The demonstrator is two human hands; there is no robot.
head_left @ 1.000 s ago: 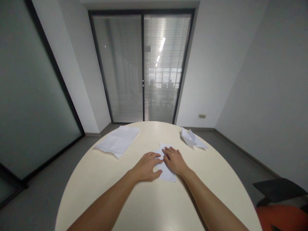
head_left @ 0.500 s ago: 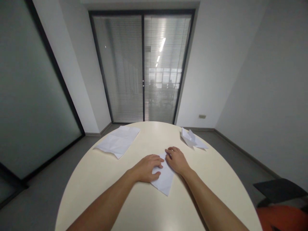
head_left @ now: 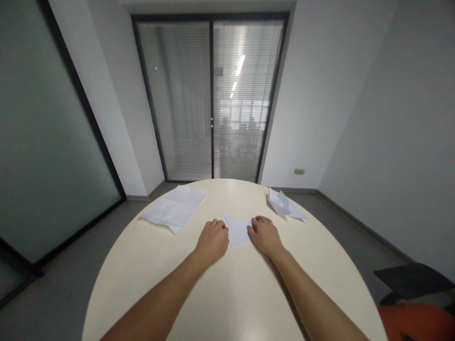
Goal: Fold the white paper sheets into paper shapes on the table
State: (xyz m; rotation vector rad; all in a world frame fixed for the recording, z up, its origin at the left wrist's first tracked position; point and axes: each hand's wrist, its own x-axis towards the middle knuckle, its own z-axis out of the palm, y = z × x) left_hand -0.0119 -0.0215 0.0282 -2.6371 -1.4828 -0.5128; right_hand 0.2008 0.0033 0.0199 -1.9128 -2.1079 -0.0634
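A folded sheet of white paper (head_left: pixel 237 231) lies on the round cream table (head_left: pixel 234 303) between my two hands. My left hand (head_left: pixel 213 239) has its fingers curled over the paper's left edge. On the opposite edge, the fingers of my right hand (head_left: pixel 263 233) are bent around the paper, thumb toward its middle. Both hands rest low, close to the tabletop. The paper's far edge shows a pointed corner near my left fingers. Parts of both side edges are hidden under the fingers.
A creased white sheet (head_left: pixel 174 208) lies at the table's far left. At the far right sits a folded paper shape (head_left: pixel 284 206) with raised flaps. An orange and black chair (head_left: pixel 415 317) stands to the right. Beyond the table is a glass door with blinds (head_left: pixel 188 104).
The paper between my hands has been turned, so its point no longer faces me. My left hand has shifted left and its spread fingers have closed on the edge. My right hand moved slightly right.
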